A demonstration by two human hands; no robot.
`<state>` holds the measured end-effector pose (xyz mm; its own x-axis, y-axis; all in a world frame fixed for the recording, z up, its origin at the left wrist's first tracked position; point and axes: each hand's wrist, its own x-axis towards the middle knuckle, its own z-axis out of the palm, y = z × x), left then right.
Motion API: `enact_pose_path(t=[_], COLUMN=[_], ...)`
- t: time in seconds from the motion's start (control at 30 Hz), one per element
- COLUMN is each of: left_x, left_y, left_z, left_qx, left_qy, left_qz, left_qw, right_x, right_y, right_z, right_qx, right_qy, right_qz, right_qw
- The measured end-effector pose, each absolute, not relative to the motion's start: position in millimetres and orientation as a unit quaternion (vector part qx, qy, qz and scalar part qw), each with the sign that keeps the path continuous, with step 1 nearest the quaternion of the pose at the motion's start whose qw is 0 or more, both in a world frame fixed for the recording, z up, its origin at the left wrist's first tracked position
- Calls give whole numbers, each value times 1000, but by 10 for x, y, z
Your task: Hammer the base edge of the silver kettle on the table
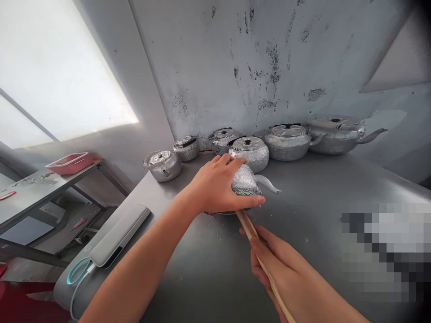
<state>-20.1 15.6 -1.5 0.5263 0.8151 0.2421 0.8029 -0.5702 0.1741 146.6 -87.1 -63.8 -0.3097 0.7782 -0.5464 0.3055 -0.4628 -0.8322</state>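
A small silver kettle (245,177) with a curved spout lies tilted under my left hand (218,184). The fingers of that hand reach over its far side, and the thumb stretches out along the near side. My right hand (272,260) is closed around a long pale wooden handle (248,225), which runs up to the kettle beneath my left thumb. Green bristly stuff (245,192) shows between the thumb and the kettle. My left hand hides the far end of the handle and much of the kettle.
Along the wall stand several silver kettles, among them a large one (336,134) at right and a small one (164,167) at left. A grey power bank (119,235) with a white cable lies at the left edge of the grey table (188,278). A pink basket (72,164) sits on a side table.
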Motion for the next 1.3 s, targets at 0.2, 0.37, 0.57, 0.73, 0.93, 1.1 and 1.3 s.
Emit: enact_pose_path(t=[0.2, 0.37, 0.57, 0.73, 0.93, 1.1, 1.3], left_x=[-194, -192, -191, -194, -200, -217, -229], left_y=[144, 144, 149, 143, 141, 153, 176], left_z=[-16, -21, -16, -18, -10, -5, -9], left_qx=[873, 877, 874, 875, 876, 876, 877], left_qy=[463, 456, 462, 462, 457, 455, 451], left_qz=[149, 150, 147, 147, 153, 159, 164], left_qw=[20, 16, 23, 21, 18, 25, 27], right_x=[1490, 1510, 1493, 1482, 1493, 1497, 1516], right_y=[-874, -861, -843, -803, -780, -764, -808], right_z=[-685, -706, -672, -745, -820, -795, -751], right_qx=[-558, -545, -542, -517, -516, -510, -529], right_qy=[-495, -501, -498, -538, -546, -563, -540], right_qz=[642, 647, 652, 629, 626, 622, 625], right_qw=[178, 181, 179, 220, 206, 190, 195])
